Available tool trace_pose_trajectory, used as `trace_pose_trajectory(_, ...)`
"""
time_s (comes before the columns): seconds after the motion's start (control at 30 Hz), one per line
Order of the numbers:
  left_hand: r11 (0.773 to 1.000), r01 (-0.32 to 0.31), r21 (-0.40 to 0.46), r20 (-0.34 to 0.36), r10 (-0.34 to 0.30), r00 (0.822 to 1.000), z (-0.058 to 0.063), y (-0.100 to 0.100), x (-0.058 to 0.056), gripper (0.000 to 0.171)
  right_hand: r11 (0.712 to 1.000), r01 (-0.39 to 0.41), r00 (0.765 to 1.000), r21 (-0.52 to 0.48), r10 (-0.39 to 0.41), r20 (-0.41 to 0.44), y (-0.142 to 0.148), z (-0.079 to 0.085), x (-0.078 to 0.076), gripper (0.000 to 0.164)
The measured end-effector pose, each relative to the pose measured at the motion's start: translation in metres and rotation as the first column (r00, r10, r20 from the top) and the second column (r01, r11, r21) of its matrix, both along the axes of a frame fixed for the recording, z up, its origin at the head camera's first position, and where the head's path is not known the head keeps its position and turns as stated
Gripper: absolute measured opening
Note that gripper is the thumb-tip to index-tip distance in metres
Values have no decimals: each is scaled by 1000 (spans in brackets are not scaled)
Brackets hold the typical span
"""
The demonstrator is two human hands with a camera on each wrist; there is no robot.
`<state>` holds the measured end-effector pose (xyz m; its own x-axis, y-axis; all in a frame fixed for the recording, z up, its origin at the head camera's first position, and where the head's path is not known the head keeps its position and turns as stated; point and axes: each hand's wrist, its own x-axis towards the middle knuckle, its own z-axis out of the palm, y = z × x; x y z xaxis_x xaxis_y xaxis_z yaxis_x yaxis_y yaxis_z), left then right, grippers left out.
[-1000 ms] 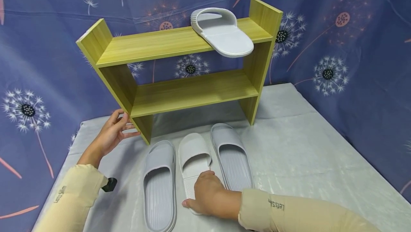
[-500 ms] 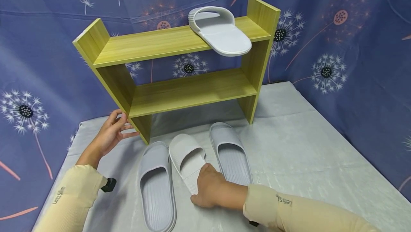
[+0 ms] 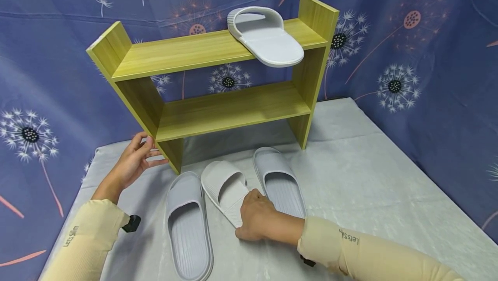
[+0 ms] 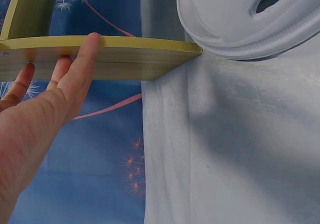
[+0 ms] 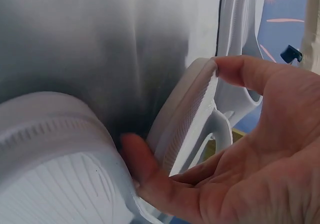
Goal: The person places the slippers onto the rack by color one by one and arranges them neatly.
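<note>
My right hand (image 3: 257, 217) grips the heel end of a white slipper (image 3: 221, 180), thumb on one edge and fingers on the other. In the right wrist view that white slipper (image 5: 187, 111) is tipped on its side between thumb and fingers, its heel off the cloth. My left hand (image 3: 131, 164) rests its fairly straight fingers against the left side panel of a yellow wooden shoe rack (image 3: 229, 114). In the left wrist view the fingertips (image 4: 91, 41) touch the panel's edge and outer face. A second white slipper (image 3: 274, 45) sits on the rack's top shelf, its heel overhanging the front.
Two grey slippers flank the held one: a left grey slipper (image 3: 189, 233) and a right grey slipper (image 3: 284, 192), both toes toward the rack. A silvery cloth (image 3: 369, 177) covers the table. A blue dandelion-print curtain (image 3: 439, 112) hangs behind and at the sides.
The white slipper in my right hand has turned, its toe swinging left beside the left grey slipper and its heel moving right and away from me. My left hand stays on the rack.
</note>
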<state>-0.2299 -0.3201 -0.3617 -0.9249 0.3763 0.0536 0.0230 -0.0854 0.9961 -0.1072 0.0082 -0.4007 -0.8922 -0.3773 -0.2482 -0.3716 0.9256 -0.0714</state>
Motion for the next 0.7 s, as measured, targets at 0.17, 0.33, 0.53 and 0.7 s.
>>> trace_pose_trajectory(0.17, 1000, 2, 3, -4, -2, 1000, 0, 0, 0, 16, 999, 30, 999, -15, -30, -12, 0, 4, -1, 68)
trace_pose_trajectory(0.33, 1000, 2, 8, -7, -2, 1000, 0, 0, 0, 15, 995, 51, 999, -84, -50, 12, 3, 11, -4, 67)
trace_pose_trajectory(0.53, 1000, -1, 2, -7, 1, 1000, 0, 0, 0, 16, 983, 64, 995, -169, -50, 82, 12, 22, -11, 61)
trace_pose_trajectory(0.7, 1000, -5, 2, -9, 5, 1000, 0, 1, 0, 16, 970, 88, 992, -226, -64, 110, 19, 29, -12, 60)
